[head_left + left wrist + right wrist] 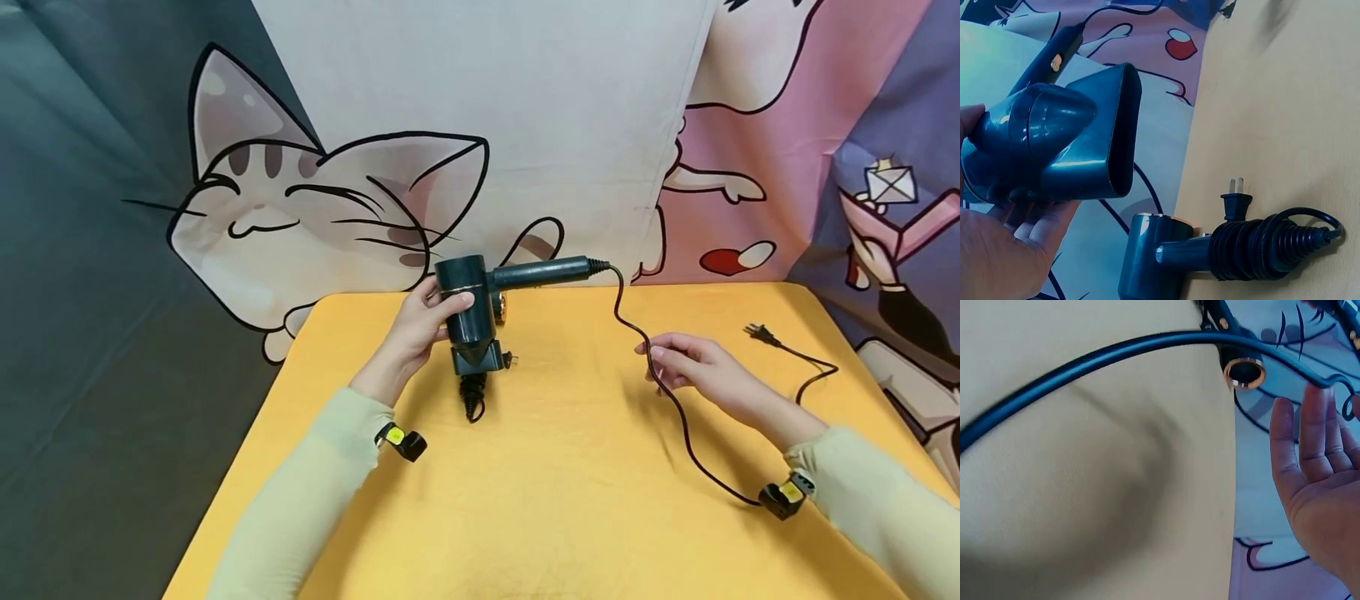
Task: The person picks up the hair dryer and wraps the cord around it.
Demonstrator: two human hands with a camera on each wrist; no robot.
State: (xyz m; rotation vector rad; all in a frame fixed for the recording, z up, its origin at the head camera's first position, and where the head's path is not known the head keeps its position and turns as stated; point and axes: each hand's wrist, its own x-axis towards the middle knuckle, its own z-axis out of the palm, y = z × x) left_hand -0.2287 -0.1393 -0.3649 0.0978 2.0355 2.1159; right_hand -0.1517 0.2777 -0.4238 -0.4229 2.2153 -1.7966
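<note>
Left hand grips the hair dryer; right hand, fingers spread, touches its cord.

I am somewhere booth-like: creased fabric with cartoon prints, a pale pointy-eared cat among them, lines the far and right edges of my yellow round-cornered table.

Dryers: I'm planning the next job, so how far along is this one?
Looks done: the far dryer, its wound cord wrapped round the handle. In hand: the left grip holds the near dryer; the right grip touches its loose cord. Remaining, probably: winding that cord; a plug, apparently its own, lies on the table.
</note>
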